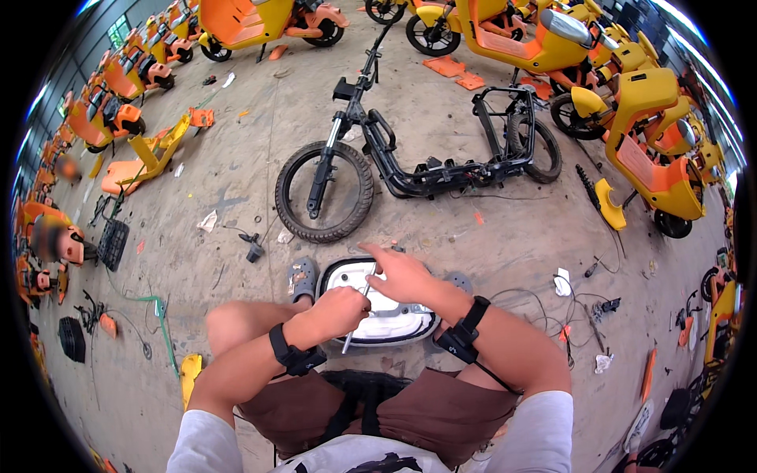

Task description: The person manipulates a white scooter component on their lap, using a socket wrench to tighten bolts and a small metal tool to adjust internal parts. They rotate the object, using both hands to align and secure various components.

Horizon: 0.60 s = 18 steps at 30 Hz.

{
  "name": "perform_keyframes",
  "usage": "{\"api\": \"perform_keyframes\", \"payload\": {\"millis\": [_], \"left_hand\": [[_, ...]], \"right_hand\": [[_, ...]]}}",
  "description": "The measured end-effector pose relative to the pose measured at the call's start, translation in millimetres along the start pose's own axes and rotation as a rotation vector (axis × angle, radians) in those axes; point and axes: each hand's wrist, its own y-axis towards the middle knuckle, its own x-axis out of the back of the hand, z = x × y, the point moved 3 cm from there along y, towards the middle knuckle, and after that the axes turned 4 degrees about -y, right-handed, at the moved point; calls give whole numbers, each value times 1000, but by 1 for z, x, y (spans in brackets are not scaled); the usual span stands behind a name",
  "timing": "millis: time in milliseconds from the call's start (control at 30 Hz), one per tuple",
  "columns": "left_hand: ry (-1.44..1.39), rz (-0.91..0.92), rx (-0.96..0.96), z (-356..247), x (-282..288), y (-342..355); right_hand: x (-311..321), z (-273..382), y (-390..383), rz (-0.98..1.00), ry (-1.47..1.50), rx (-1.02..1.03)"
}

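Observation:
Between my feet on the floor lies a rounded tray-like part [402, 325] with a white inside and a black rim. My left hand [344, 310] is closed around a thin metal rod-shaped tool [348, 340], held slanting over the white surface. My right hand [400, 276] is above the part's far side, index finger stretched out and thumb apart, close to the rod's upper end. Whether the right hand touches the rod I cannot tell. The rod's middle is hidden by my left fingers.
A stripped black scooter frame [426, 180] with its front wheel [324, 229] stands just ahead. Loose cables [544, 298] lie at right, and a yellow and orange body panel [150, 162] at left. Rows of yellow-orange scooters [650, 150] surround the floor.

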Motion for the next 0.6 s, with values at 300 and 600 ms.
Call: {"api": "perform_keyframes", "payload": {"millis": [300, 600], "left_hand": [[96, 46, -205, 7, -8, 1], [202, -462, -238, -13, 15, 1]], "right_hand": [[5, 6, 6, 516, -367, 81], [-14, -9, -1, 702, 30, -116]]}}
